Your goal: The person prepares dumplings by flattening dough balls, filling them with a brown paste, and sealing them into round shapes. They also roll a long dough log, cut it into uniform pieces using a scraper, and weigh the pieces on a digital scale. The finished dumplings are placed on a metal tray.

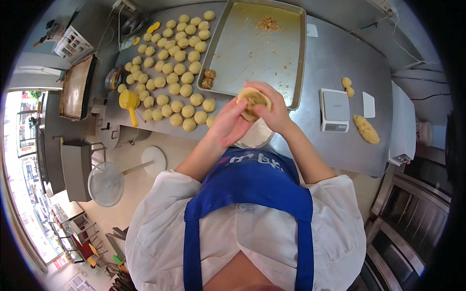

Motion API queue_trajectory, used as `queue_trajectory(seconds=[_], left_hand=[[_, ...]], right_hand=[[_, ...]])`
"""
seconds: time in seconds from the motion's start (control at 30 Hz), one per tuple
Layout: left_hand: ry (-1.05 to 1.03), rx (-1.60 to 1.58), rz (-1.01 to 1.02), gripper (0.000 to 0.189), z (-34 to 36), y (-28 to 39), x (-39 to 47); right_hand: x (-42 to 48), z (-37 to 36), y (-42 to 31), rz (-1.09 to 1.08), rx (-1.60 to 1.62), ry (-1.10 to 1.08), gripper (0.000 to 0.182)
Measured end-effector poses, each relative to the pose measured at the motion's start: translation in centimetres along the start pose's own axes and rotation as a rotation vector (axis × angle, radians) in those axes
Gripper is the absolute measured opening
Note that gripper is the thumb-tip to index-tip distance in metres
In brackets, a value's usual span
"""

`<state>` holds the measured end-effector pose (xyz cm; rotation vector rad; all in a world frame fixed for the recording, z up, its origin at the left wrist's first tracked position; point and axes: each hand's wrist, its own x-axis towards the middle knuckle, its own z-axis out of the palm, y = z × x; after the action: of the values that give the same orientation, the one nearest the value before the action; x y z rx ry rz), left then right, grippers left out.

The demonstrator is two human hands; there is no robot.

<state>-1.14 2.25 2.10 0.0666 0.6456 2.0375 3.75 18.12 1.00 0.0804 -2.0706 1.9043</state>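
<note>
Between my two hands is a round dough wrapper (250,115) with brownish filling (257,100) showing in its middle. My left hand (230,122) cups the wrapper from the left, thumb over its rim. On the other side my right hand (275,109) curls round it, with its thumb at the filling. Just beneath the hands, at the table's front edge, stands a bowl of white flour (256,135), partly hidden by them. Beyond lies a large metal baking tray (251,47), with filling balls (209,79) in its near left corner and a heap of crumbs (268,23) at the far end.
Many dough balls (180,69) cover the steel table's left side. A yellow scoop (129,100) sits near its left edge. To the right are a digital scale (334,109), small dough pieces (347,86), a white scraper (368,104) and a dough log (366,129).
</note>
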Motion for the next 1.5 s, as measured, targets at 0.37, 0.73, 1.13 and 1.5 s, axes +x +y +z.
queue_trajectory(seconds=[0.37,0.73,1.13,1.5], left_hand=[[0.008,0.237,0.055,0.044,1.8,2.5,-2.1],[-0.035,0.283,0.151,0.054,1.6,0.8,-1.4],[0.026,0.484,0.333,0.054,1.4,0.3,-1.0],[-0.098,0.283,0.263,0.056,1.6,0.1,-0.8]], right_hand=[[1.3,0.6,-2.1,-0.266,-0.178,-0.01,0.027],[1.0,3.6,-1.7,-0.367,-0.045,0.358,0.023],[1.2,4.2,-1.6,-0.326,-0.092,0.338,0.022],[1.7,4.8,-1.5,-0.285,-0.078,0.419,0.026]])
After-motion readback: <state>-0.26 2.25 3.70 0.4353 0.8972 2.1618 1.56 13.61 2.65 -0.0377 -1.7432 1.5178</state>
